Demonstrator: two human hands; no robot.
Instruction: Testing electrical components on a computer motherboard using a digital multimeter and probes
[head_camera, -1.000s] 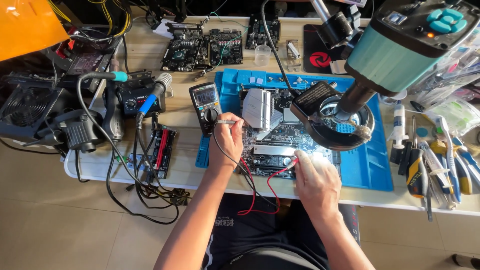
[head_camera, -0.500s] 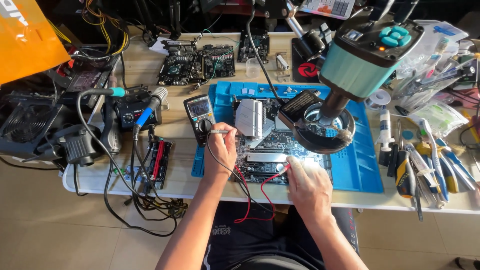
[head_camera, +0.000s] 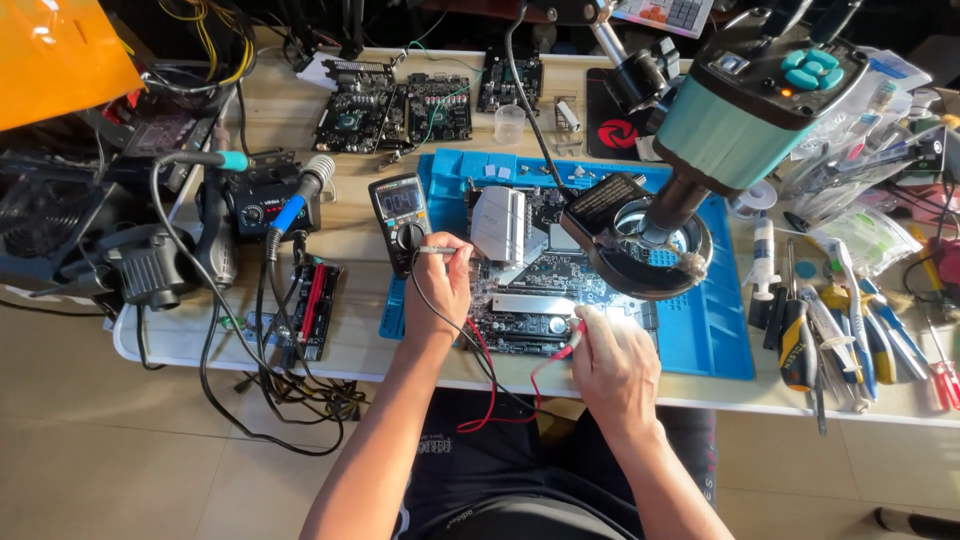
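A dark circuit board (head_camera: 530, 290) with a silver heatsink lies on a blue work mat (head_camera: 710, 340). My left hand (head_camera: 440, 285) pinches a thin black probe (head_camera: 438, 250) at the board's left edge, right beside a handheld multimeter (head_camera: 402, 217). My right hand (head_camera: 612, 365) grips a red probe (head_camera: 572, 343) and presses its tip near the board's front edge. Red and black leads (head_camera: 490, 385) trail from both probes toward my lap. A teal microscope head with a ring light (head_camera: 650, 245) hangs over the board's right part.
Several spare circuit boards (head_camera: 400, 105) lie at the back. A soldering station with blue-handled irons (head_camera: 265, 200) and tangled cables sit at the left. Screwdrivers and tweezers (head_camera: 830, 330) crowd the table's right end. An orange sheet (head_camera: 60, 55) is at top left.
The view has tilted and drifted slightly. Both hands stay on their probes at the board; my right hand has edged left along the board's front edge.
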